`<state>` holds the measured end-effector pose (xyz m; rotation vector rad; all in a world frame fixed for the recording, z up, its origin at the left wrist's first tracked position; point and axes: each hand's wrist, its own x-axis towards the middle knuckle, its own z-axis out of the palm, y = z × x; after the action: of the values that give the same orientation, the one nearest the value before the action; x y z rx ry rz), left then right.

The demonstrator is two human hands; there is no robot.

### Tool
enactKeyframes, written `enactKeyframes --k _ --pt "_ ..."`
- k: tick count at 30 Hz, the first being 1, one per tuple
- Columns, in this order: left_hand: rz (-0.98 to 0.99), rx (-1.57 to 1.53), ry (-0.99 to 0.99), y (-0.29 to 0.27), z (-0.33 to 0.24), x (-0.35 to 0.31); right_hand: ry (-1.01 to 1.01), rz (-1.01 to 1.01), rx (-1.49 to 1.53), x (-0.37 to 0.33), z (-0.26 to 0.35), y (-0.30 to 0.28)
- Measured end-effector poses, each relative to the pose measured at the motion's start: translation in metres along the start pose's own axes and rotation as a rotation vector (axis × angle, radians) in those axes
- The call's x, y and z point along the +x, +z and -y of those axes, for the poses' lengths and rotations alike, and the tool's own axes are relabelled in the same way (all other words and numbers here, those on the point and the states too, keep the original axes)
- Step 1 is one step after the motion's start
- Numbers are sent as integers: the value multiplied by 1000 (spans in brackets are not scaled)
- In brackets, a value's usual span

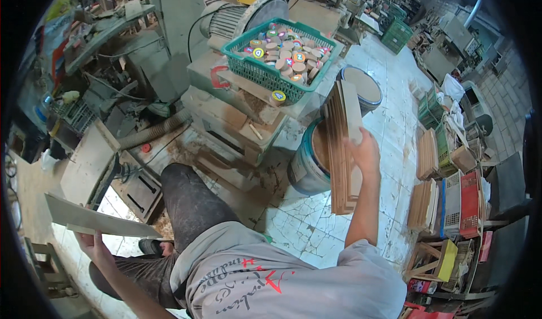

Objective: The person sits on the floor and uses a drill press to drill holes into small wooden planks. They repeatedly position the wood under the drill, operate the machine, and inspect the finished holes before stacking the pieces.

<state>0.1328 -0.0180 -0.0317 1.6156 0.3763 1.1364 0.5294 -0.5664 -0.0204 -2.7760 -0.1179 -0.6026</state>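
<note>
On the left, my left hand (96, 246) is closed around the lower edge of a long, thin wooden board (104, 216), held off the floor beside my leg. Out to the right, my right hand (366, 150) reaches to a stack of long brown boards (336, 149) and grips the edge of the pale top board (353, 107). This stack lies across a white-and-blue bucket (305, 169), hiding part of its top. A second round bucket (375, 100) stands just beyond, touching or close to the stack's far end.
A green basket (248, 70) of small round wooden discs sits by a grey motor (223, 20) on a machine stand. One disc (278, 96) lies outside it. A hose (161, 131) runs along the floor. Crates and board stacks (423, 203) line the right side.
</note>
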Motion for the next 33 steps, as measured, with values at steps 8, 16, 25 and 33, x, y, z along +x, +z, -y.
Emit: enactKeyframes --k 8,16,25,33 --pt "-40 -10 -24 -15 13 -5 268 166 80 -10 -16 0" --pt "-41 -17 21 -23 3 -5 372 103 1351 3 -16 -39" --pt "-319 -185 63 -14 -34 7 33 798 2366 -10 111 -29" --pt "-254 -512 342 41 -82 23 -19 1303 2191 -90 254 -1"
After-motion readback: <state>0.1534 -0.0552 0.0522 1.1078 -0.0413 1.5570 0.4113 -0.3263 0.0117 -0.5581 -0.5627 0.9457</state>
